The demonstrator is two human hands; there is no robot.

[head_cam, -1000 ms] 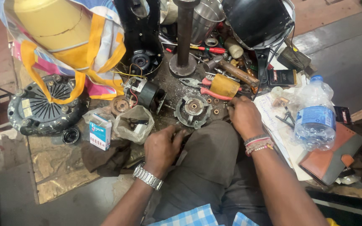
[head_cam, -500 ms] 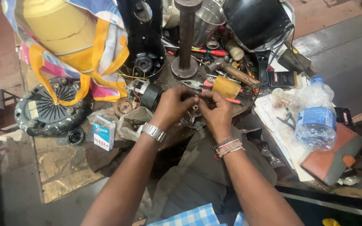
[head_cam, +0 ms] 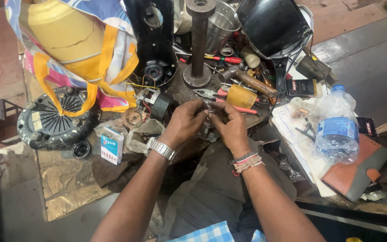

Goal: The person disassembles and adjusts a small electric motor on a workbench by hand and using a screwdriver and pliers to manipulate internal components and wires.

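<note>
1. Small round metal motor part (head_cam: 210, 127): grey, grimy, mostly hidden behind the knuckles; sits at the near edge of the round work plate (head_cam: 180, 92), above the lap, between both hands.
2. Left hand (head_cam: 185, 122): fingers curled closed, tips pinching the part from the left; palm turned down, metal wristwatch (head_cam: 161, 149) on the wrist, forearm running in from lower left.
3. Right hand (head_cam: 230, 127): fingers bent and closed on the same part from the right, fingertips meeting those of the left hand; beaded wristbands (head_cam: 246, 162) at the wrist, forearm coming in from lower right.
4. Just beyond the fingers: yellow cylinder (head_cam: 241, 96) lying on red-handled pliers (head_cam: 229, 105); small black motor (head_cam: 158, 104) with red and yellow wires just left of the left hand.
5. Further back: upright rusty steel post (head_cam: 199, 42) on a round foot, hammer (head_cam: 251, 81), black housing (head_cam: 274, 24).
6. Far left: black finned round casting (head_cam: 57, 117), small blue-and-white carton (head_cam: 112, 144), yellow-strapped bag (head_cam: 75, 45).
7. Far right: clear plastic water bottle (head_cam: 337, 127) on papers, brown leather wallet (head_cam: 354, 172) beside it.
</note>
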